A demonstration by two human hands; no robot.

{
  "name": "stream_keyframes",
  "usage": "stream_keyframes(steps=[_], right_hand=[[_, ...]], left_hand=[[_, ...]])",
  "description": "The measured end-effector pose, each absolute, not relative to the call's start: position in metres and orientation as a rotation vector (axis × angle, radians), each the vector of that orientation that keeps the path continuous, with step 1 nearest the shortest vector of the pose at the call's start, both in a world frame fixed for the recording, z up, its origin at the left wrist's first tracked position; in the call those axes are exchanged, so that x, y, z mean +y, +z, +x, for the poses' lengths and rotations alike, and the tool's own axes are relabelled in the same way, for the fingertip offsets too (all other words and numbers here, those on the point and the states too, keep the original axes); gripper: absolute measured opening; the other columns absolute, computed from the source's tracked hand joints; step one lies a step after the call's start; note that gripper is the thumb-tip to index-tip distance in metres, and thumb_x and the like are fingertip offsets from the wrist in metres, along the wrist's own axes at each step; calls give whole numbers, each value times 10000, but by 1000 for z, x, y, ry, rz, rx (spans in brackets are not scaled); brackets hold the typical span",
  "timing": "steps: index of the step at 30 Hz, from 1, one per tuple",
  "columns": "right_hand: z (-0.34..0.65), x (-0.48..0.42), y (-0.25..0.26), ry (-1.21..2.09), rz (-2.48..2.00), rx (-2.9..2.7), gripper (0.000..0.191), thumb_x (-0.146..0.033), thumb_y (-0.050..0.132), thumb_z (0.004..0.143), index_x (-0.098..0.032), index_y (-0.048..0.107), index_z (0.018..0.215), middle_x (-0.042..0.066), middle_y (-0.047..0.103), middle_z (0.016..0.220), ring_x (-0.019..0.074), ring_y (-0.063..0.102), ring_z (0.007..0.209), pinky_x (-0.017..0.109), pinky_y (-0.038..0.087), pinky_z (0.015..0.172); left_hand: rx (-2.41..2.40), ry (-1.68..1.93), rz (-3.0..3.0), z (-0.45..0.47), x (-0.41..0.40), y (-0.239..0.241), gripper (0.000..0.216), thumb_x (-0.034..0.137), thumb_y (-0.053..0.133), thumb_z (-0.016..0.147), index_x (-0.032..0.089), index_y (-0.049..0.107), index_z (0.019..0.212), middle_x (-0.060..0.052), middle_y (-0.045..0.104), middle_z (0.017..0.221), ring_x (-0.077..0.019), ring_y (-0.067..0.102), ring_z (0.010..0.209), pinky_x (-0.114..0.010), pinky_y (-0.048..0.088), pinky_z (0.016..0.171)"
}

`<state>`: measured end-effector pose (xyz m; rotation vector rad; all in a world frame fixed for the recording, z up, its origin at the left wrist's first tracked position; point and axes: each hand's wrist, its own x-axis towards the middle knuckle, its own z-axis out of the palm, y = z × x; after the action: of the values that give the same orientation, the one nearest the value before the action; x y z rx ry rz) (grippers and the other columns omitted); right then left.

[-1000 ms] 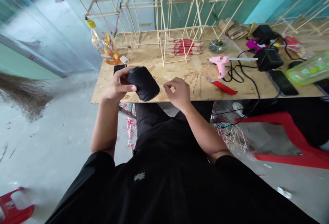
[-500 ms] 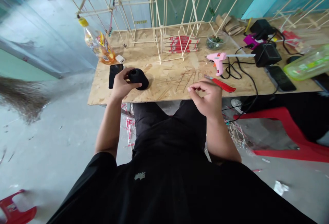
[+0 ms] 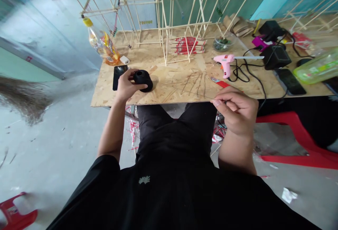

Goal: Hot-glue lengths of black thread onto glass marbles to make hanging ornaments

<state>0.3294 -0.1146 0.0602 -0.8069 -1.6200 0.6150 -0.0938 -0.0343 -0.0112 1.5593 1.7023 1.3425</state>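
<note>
My left hand (image 3: pixel 126 86) is wrapped round a spool of black thread (image 3: pixel 145 81), its fingers on the side and top near the hole. The spool stands on the wooden board table (image 3: pixel 169 94). Past the front edge of the table, my right hand (image 3: pixel 237 112) pinches a fine dark thread (image 3: pixel 206 97) between thumb and forefinger. This thread stretches leftward over the board; its link to the spool is too thin to make out. Several loose dark strands (image 3: pixel 194 82) lie between the hands. Just beyond my right hand is a red-handled cutter (image 3: pixel 221 83), partly covered.
A pink glue gun (image 3: pixel 224 62) with its cord lies behind the cutter. Stick frames (image 3: pixel 165 29) stand at the back, near red-wrapped stick packets (image 3: pixel 187 45). At left are a phone (image 3: pixel 117 78) and a bottle (image 3: pixel 105 48). A red chair (image 3: pixel 295 128) stands at right.
My right hand has moved right and toward me, from above the board to past its edge, drawing the thread along. My left hand stays on the spool.
</note>
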Motion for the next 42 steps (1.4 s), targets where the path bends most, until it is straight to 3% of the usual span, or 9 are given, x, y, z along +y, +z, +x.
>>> stream_keyframes(steps=[5,9,14,17,20,34,42], right_hand=[[327,-117,70,736,-724,-1592,82,-273,860,942,-276,831,866,7,733,820,163,629,718,343,483,632],[319,-101,91,670,-575,-1479,113,-344,891,902,-264,841,841,24,737,784,170,607,713,360,405,634],[323,-70,111,576,-458,-1255,280,-391,854,798,-237,676,647,18,553,633,161,515,596,371,362,584],[339,-60,112,677,-493,-1138,270,-364,819,698,-250,584,628,-5,454,635,148,425,573,345,292,560],[360,-58,110,779,-552,-1025,292,-368,830,631,-259,559,645,-5,447,689,149,389,606,359,255,600],[393,-58,96,767,-646,-851,197,-382,785,576,-268,631,619,-21,386,704,125,357,610,369,194,619],[404,-56,91,803,-588,-795,102,-314,837,585,-294,753,640,-13,483,687,135,394,614,395,207,624]], left_hand=[[1706,1266,1633,-89,-34,-13,910,249,1057,522,211,748,1377,-118,790,1286,-292,800,1098,-421,701,902],[1561,1147,1727,-96,-38,-6,1192,238,1075,478,210,625,1581,-137,791,1321,-313,803,1202,-426,705,1002],[1200,842,1947,-105,-53,11,1148,287,1103,527,221,669,1588,-187,783,1446,-343,771,1370,-438,652,1189],[1052,820,1936,-105,-60,18,1126,259,1105,552,216,676,1591,-203,812,1412,-344,809,1317,-423,677,1154],[992,858,1898,-106,-62,19,1126,249,1115,545,221,683,1584,-210,832,1376,-346,838,1256,-414,708,1090],[1121,1141,1696,-119,-39,8,1259,393,1141,454,234,617,1588,-162,824,1302,-308,820,1159,-405,703,997],[1187,1178,1688,-124,-26,-5,1269,474,1136,425,257,624,1566,-134,828,1296,-265,822,1125,-333,690,931]])
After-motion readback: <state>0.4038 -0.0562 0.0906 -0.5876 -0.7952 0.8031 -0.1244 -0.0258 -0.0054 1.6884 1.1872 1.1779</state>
